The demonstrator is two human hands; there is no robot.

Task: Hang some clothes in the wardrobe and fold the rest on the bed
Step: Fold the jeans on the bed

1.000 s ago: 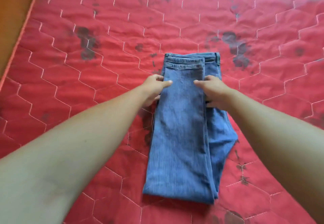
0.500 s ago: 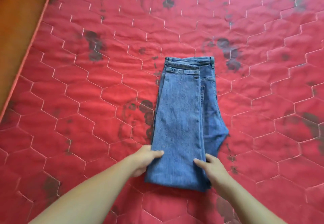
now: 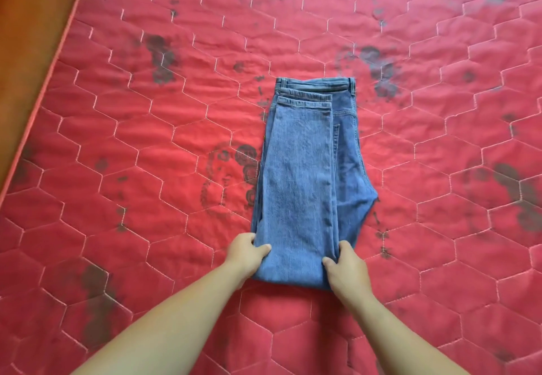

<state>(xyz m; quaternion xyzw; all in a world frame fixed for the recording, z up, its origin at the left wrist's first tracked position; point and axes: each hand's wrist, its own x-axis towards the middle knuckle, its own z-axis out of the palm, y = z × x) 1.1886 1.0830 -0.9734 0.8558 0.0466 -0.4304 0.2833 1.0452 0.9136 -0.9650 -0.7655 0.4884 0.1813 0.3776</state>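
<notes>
head view, folded jeans lengthwise, waistband far, left hand, right hand gripping near end

Location type: domestic bedroom.

Identifying feature 1: a red mattress, quilted in a pale hexagon pattern, fills nearly the whole view. It carries faded dark printed patches.

Identifying feature 2: a piped edge bounds the mattress, running from 11 o'clock down to 9 o'clock. Beyond it, at 10 o'clock, lies a smooth orange-brown surface; floor or bed frame cannot be determined.

Identifying feature 3: folded blue jeans lie flat on the mattress at centre, as household laundry.
</notes>
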